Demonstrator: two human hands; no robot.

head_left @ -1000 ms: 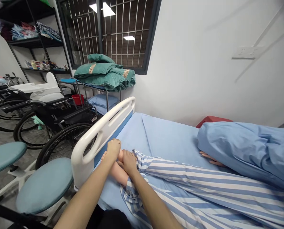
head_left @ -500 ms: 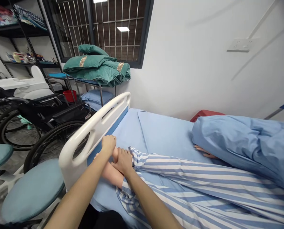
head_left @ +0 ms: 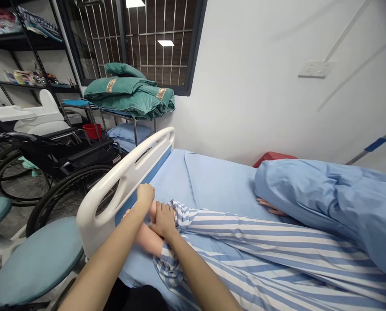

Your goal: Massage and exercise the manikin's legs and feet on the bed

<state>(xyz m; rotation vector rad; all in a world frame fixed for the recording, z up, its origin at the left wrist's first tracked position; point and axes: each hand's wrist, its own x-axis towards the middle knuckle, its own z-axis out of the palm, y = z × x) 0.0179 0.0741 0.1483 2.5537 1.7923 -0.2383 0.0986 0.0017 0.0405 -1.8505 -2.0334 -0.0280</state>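
Striped trousers (head_left: pixel 244 226) cover the legs lying on the bed, cuffs rucked up above bare ankles. My left hand (head_left: pixel 145 194) is closed over the far foot near its toes, and hides most of it. Around the ankle (head_left: pixel 153 211) of that same leg wraps my right hand (head_left: pixel 164 219), just below the striped cuff (head_left: pixel 183 214). The near lower leg (head_left: pixel 149 239) lies bare under my left forearm, its foot partly hidden. Another hand (head_left: pixel 271 206), belonging to the lying figure, shows from under a blue quilt (head_left: pixel 319 185).
A white bed end board (head_left: pixel 97 194) stands just left of my hands. Beyond it are a wheelchair (head_left: pixel 66 164), a round stool (head_left: pixel 40 259) and a rack with folded green bedding (head_left: pixel 131 95). The wall (head_left: pixel 244 86) borders the bed's far side.
The view has shifted slightly, so the scene sits a little further left. Both hands keep their hold on the foot and ankle, with no clear movement of the leg.
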